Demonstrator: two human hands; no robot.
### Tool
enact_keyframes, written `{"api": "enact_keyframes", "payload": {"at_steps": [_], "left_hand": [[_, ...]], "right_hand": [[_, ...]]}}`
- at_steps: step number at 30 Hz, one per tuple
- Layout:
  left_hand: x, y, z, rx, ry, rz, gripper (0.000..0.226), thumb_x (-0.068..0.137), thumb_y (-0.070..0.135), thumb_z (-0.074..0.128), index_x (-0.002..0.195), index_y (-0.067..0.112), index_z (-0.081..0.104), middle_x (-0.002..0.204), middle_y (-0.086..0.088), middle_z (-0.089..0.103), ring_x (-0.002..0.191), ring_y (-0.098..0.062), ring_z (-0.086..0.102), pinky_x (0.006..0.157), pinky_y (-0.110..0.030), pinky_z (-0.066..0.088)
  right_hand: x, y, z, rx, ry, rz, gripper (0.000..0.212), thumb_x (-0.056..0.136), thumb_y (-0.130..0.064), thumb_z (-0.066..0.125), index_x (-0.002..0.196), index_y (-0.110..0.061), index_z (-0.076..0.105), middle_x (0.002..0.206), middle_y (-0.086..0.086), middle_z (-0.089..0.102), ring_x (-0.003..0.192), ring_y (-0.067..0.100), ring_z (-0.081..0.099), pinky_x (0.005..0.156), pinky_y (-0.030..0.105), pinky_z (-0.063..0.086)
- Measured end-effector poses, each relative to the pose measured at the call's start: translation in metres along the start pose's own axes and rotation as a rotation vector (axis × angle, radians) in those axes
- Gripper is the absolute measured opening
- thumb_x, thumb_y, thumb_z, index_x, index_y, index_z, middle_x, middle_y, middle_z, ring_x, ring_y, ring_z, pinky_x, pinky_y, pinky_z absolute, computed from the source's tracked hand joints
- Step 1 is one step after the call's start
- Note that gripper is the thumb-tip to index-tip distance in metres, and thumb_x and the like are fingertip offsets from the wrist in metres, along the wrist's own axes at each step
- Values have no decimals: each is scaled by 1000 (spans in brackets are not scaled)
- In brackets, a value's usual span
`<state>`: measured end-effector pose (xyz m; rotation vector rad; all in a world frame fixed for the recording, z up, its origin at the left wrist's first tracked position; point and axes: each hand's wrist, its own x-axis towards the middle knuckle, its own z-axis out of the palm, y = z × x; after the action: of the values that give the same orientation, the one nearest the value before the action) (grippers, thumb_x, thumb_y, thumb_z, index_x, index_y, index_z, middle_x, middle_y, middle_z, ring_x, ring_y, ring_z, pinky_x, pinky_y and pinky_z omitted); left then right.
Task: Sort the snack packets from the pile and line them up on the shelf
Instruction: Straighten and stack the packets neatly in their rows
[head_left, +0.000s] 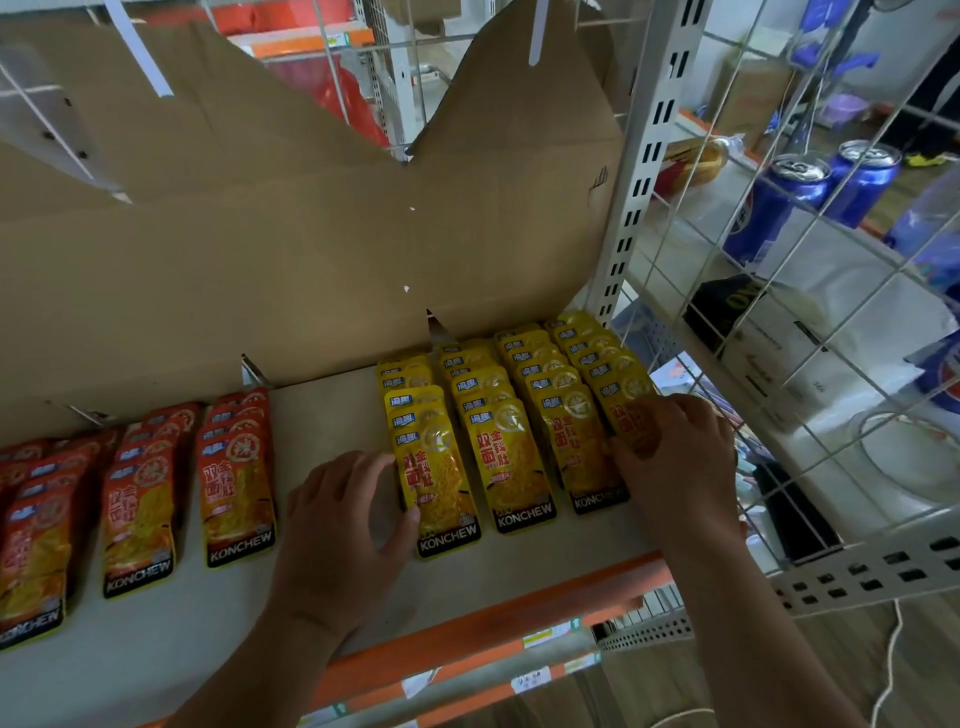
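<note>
Shelf (327, 415) holds four yellow packet rows (519, 395); left hand (343, 519), fingers relaxed, touches the leftmost front packet (441, 488), right hand (675, 457) apparently pinches the rightmost front packet (623, 400).

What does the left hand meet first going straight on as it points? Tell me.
The front yellow packet of the leftmost yellow row. The left hand points up and right at it, and its thumb appears to touch the packet's left edge.

Red packets (31, 561) cropped at left, rightmost yellow packet (621, 395) apparently half-covered
</note>
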<state>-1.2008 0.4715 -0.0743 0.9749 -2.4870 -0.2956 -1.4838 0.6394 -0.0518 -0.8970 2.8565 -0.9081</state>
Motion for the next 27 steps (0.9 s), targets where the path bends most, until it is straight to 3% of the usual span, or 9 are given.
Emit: {"api": "enact_keyframes", "payload": {"at_steps": [21, 27], "left_hand": [[-1, 0, -1, -8, 1, -2, 55, 87, 51, 57, 128, 16, 62, 122, -2, 63, 114, -30, 59, 94, -45, 47], [0, 0, -1, 3, 7, 0, 53, 85, 49, 58, 126, 17, 64, 120, -1, 64, 112, -29, 59, 92, -44, 47]], "right_hand": [[1, -1, -1, 24, -6, 53, 48, 84, -41, 74, 127, -22, 67, 134, 8, 56, 127, 34, 42, 106, 49, 37], [-15, -6, 2, 112, 71, -176, 36, 82, -30, 79, 114, -15, 72, 118, 7, 63, 107, 34, 58, 93, 52, 49]]}}
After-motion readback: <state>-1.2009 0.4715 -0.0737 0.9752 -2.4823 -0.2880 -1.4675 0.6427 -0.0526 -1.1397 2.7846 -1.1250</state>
